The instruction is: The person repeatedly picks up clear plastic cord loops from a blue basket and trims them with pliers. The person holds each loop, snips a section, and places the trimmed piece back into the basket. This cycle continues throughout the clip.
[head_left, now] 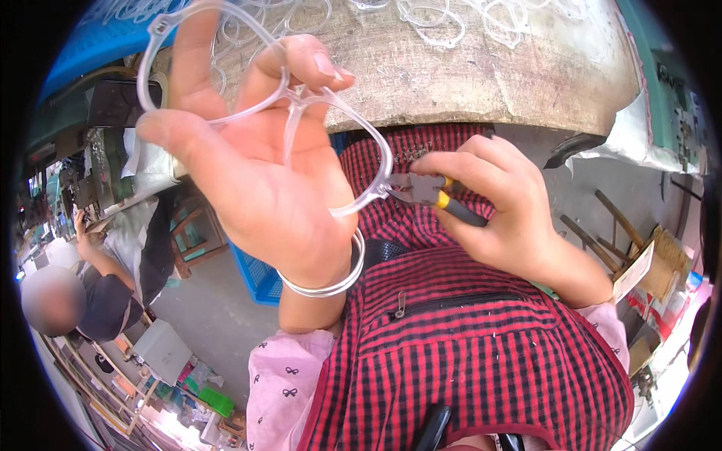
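A clear plastic eyeglass frame (386,154) is held up in my left hand (263,180), palm turned up, with the thumb and fingers around its far rim and bridge. My right hand (504,203) grips a pair of cutting pliers (421,189) with black and yellow handles. The jaws of the pliers are at the outer corner of the near rim, by a small hinge lug. Whether the jaws are closed on the plastic I cannot tell. Two or so pale bangles circle my left wrist.
A worn wooden table (481,90) lies ahead, with several more clear frames (504,19) along its far part. A blue crate (259,278) stands below at left. Wooden stools (617,233) are at right. Another person (98,301) sits at far left.
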Tool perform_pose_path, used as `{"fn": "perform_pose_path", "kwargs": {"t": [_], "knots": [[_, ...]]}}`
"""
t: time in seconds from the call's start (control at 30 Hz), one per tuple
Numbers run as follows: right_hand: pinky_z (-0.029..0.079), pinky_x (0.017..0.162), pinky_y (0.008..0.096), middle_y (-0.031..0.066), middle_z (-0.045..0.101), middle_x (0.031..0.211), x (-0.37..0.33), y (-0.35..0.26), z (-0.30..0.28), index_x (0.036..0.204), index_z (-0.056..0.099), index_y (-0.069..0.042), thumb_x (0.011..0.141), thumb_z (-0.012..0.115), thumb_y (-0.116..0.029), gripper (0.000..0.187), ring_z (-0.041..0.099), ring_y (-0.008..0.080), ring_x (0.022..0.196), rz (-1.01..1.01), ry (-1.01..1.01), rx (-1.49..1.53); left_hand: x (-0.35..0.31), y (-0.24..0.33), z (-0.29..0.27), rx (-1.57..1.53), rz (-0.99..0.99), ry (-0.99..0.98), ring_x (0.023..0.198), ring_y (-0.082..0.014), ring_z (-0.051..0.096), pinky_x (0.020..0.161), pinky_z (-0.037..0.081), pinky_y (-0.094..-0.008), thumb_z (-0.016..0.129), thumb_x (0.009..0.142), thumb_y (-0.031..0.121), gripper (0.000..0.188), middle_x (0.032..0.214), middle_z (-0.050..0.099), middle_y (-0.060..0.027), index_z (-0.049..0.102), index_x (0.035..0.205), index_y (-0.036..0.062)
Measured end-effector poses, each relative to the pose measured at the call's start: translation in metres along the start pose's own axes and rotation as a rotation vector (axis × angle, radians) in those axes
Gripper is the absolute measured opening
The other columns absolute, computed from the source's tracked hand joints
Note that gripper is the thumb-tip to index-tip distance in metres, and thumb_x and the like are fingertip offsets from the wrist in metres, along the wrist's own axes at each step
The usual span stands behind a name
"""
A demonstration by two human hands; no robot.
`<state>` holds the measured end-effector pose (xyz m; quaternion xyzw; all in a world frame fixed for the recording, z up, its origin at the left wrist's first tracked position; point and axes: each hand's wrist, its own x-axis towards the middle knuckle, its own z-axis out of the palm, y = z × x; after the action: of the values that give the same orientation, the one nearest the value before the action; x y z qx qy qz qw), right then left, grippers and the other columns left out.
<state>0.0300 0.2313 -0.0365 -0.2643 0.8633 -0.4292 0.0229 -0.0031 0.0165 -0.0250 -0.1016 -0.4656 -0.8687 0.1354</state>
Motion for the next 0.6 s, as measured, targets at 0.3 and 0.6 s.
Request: {"fn": "perform_pose_path", "kwargs": {"t": [0.3,0.6], "knots": [[0.044,0.062,0.0375,0.0051,0.058,0.086,-0.001,-0.026,-0.005,0.124,0.072,-0.02,0.065,0.078,-0.004,0.062,0.054,0.0261,0.072,0.004,0.149,-0.475,0.0,-0.003,0.022,0.227,0.135,0.171,0.093,-0.0279,0.061,0.088,0.054,-0.0449,0.036,0.103,0.065,0.078,0.095,0.063,-0.0202,0.037,0.149,0.0023],[0.05,0.083,0.0327,0.0092,0.071,0.108,0.007,0.002,-0.033,0.121,0.07,-0.006,0.073,0.079,-0.003,0.049,0.065,0.0217,0.093,0.062,0.11,-0.006,-0.028,0.001,0.018,-0.078,-0.485,0.067,0.08,-0.0254,0.058,0.077,0.051,-0.0362,0.032,0.109,0.053,0.063,0.09,0.06,-0.0174,0.03,0.158,0.0131]]}}
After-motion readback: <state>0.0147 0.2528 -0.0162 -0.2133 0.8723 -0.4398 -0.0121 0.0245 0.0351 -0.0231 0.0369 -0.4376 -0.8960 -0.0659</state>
